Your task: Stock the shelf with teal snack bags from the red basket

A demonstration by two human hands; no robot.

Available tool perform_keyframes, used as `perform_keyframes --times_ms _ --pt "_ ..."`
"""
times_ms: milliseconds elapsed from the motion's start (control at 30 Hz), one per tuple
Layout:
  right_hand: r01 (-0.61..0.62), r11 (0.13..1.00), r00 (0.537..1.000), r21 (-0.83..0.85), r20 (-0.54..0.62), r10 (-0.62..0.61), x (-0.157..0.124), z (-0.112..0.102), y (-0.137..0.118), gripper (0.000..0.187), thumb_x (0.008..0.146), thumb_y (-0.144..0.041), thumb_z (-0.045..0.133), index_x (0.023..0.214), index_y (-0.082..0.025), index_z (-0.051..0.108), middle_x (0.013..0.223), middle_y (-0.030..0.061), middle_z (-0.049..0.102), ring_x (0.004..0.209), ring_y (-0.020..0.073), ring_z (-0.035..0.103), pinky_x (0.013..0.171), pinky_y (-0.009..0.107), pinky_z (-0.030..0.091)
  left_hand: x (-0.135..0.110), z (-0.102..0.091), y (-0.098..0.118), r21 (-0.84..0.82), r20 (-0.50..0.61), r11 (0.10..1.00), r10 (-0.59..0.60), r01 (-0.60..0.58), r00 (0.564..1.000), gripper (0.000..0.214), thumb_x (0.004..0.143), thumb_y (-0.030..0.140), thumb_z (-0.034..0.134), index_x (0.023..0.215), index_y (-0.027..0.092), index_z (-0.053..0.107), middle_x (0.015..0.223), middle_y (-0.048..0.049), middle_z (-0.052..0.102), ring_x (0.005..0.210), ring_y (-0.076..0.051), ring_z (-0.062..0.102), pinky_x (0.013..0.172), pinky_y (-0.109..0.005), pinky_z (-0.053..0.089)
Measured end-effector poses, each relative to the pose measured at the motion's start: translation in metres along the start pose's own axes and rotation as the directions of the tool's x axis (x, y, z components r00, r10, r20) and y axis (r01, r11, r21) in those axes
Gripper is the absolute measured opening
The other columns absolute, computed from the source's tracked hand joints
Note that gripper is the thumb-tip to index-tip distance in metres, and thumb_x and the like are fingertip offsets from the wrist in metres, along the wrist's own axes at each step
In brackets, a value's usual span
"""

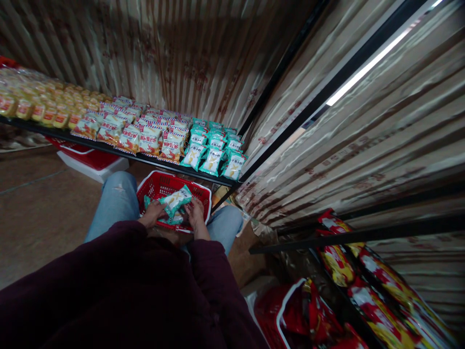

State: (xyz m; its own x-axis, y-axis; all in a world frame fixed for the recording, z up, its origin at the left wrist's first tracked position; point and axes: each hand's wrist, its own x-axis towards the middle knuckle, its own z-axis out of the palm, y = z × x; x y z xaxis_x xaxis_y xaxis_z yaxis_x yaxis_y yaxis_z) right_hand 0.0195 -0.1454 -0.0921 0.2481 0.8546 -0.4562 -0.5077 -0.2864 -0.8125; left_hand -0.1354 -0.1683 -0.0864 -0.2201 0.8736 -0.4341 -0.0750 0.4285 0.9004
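Note:
Both my hands are over a red plastic shopping basket (144, 185) between my knees. Stretched between them is a teal-and-white snack bag (177, 198), tilted up toward the right. My left hand (155, 212) grips its left end, and my right hand (195, 210) has its fingers at the right end. Underneath, more teal snack bags (177, 219) lie in the basket, partly hidden by my hands. On the black shelf just beyond, matching teal bags (213, 156) stand in short rows at the right end.
Left along the shelf (123, 151) are white-and-orange snack bags (150, 138) and yellow packs (43, 112). A white-and-red container (85, 164) sits beneath. At lower right are another red basket (269, 310) and a rack with red-yellow bags (374, 300). Black posts (279, 143) and striped curtains surround this.

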Motion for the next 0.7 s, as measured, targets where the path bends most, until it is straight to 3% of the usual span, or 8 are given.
perform_keyframes --times_ms 100,167,300,400,567,700 --pt "0.008 1.000 1.000 0.002 -0.015 -0.008 0.000 0.001 0.000 0.022 0.067 -0.026 0.064 0.085 -0.023 0.051 0.071 -0.0063 0.065 0.065 0.0092 0.063 0.060 0.020 0.052 -0.002 0.002 0.001 0.091 -0.016 0.996 0.009 -0.008 1.000 0.057 0.074 0.020 0.058 0.129 0.016 0.042 0.079 -0.0023 0.063 0.060 -0.013 0.061 0.060 -0.030 0.053" --pt "0.014 1.000 1.000 -0.010 -0.019 -0.014 0.000 0.001 0.002 0.021 0.067 -0.027 0.064 0.084 -0.023 0.052 0.068 -0.0068 0.063 0.060 0.0082 0.060 0.057 0.019 0.051 -0.002 0.002 0.001 0.222 0.015 0.974 0.046 -0.048 0.999 0.056 0.076 0.024 0.056 0.130 0.016 0.044 0.086 -0.0054 0.064 0.064 -0.016 0.063 0.061 -0.031 0.053" --pt "0.030 0.998 0.999 -0.062 -0.032 -0.032 -0.001 0.002 0.005 0.017 0.068 -0.031 0.065 0.076 -0.022 0.054 0.056 -0.0078 0.057 0.049 0.0076 0.054 0.047 0.017 0.045 0.001 -0.001 0.001 0.366 0.074 0.922 0.108 -0.128 0.991 0.047 0.078 0.039 0.055 0.118 0.014 0.056 0.108 -0.0116 0.063 0.094 -0.025 0.063 0.078 -0.036 0.051" --pt "0.038 0.993 0.997 -0.110 -0.058 -0.044 0.001 0.002 0.008 0.018 0.069 -0.034 0.065 0.069 -0.021 0.052 0.049 -0.0087 0.051 0.042 0.0074 0.049 0.041 0.017 0.042 0.000 -0.001 0.000 0.417 0.104 0.893 0.140 -0.171 0.985 0.055 0.073 0.048 0.059 0.117 0.016 0.056 0.127 -0.0140 0.054 0.119 -0.032 0.049 0.092 -0.040 0.044" --pt "0.081 0.982 0.986 -0.172 -0.132 -0.104 0.008 -0.002 0.011 0.019 0.070 -0.034 0.064 0.067 -0.020 0.052 0.042 -0.0094 0.046 0.036 0.0080 0.044 0.037 0.018 0.036 -0.006 0.004 -0.003 0.651 0.221 0.702 0.188 -0.288 0.957 0.086 0.064 0.055 0.065 0.135 0.012 0.040 0.150 -0.0204 0.021 0.137 -0.038 0.019 0.106 -0.045 0.029" --pt "0.135 0.968 0.970 -0.210 -0.173 -0.173 0.011 -0.005 0.012 0.016 0.069 -0.033 0.063 0.070 -0.019 0.055 0.044 -0.0087 0.049 0.038 0.0087 0.045 0.039 0.019 0.037 -0.004 0.005 -0.012 0.705 0.319 0.561 0.295 -0.433 0.901 0.093 0.066 0.056 0.064 0.140 0.011 0.030 0.151 -0.0214 0.018 0.140 -0.037 0.011 0.109 -0.047 0.023"
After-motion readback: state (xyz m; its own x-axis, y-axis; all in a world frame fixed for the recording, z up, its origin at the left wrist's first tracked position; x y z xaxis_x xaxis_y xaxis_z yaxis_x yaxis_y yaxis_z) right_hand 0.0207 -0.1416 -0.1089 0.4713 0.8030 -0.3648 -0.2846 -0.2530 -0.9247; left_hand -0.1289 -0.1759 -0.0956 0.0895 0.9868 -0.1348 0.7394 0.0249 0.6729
